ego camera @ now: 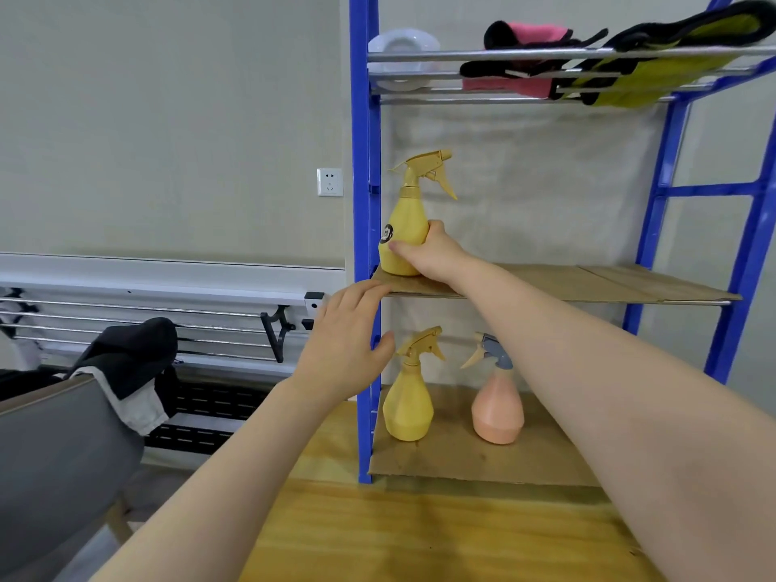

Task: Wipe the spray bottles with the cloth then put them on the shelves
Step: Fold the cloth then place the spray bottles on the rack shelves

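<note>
Single view only, head-mounted wide-angle. Looks forward and slightly down from the person's eye line, both forearms reaching away into frame. Faces the blue shelf rack close up: middle shelf near eye level, top rail shelf seen from below, bottom shelf seen from above. Wooden table fills the near bottom edge. Wall socket left of the rack. Strong fisheye bend at the edges.

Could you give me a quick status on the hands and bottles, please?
Right hand grips yellow bottle on middle shelf. Left hand open, empty. Nothing in the way.
</note>
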### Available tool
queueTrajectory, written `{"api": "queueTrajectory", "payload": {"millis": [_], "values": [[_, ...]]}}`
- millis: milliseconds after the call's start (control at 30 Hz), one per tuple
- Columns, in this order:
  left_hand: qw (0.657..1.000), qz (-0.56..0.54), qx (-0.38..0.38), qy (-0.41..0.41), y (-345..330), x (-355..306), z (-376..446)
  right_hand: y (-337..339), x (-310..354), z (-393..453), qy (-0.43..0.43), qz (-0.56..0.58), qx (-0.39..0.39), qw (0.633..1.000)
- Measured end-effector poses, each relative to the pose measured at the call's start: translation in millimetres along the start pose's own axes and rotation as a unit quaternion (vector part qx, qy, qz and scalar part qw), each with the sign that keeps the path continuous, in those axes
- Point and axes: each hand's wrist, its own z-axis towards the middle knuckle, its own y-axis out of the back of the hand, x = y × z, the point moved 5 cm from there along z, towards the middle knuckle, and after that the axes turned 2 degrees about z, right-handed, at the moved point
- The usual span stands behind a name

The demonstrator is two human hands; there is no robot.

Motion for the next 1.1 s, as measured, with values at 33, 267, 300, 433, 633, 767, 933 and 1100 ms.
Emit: {"api": "queueTrajectory", "payload": {"millis": [33, 267, 300, 433, 633, 767, 933, 1100], "values": [[1.0, -0.001, -0.003, -0.001, 1.1, 0.0, 0.2, -0.6, -0.4, 0.5, 0.002, -0.007, 0.001, 1.0], [1.0, 0.005, 0.012, 0.014, 5.6, -2.3, -3.6, 10.8, 1.8, -21.5, 0.045, -0.077, -0.048, 0.995], [1.0, 0.007, 0.013, 0.015, 6.3, -3.6, -5.0, 14.6, 3.4, -27.8, 0.056, -0.088, -0.058, 0.993], [1.0, 0.012, 0.008, 0.021, 12.5, -13.9, -15.1, 28.5, 5.9, -67.3, 0.098, -0.116, -0.057, 0.987], [0.994, -0.079, 0.037, 0.067, 11.8, -49.8, -55.8, 48.3, -15.5, -141.2, 0.155, -0.156, -0.04, 0.975], [0.99, -0.097, 0.081, 0.065, -2.6, -78.2, -80.1, 60.5, -49.7, -194.7, 0.146, -0.205, -0.023, 0.967], [0.979, -0.155, 0.117, 0.07, -25.5, -119.7, -105.1, 85.2, -90.9, -263.8, 0.162, -0.288, -0.005, 0.944], [0.969, -0.196, 0.148, 0.042, -58.6, -170.6, -128.1, 122.4, -138.7, -317.2, 0.148, -0.297, -0.054, 0.942]]}}
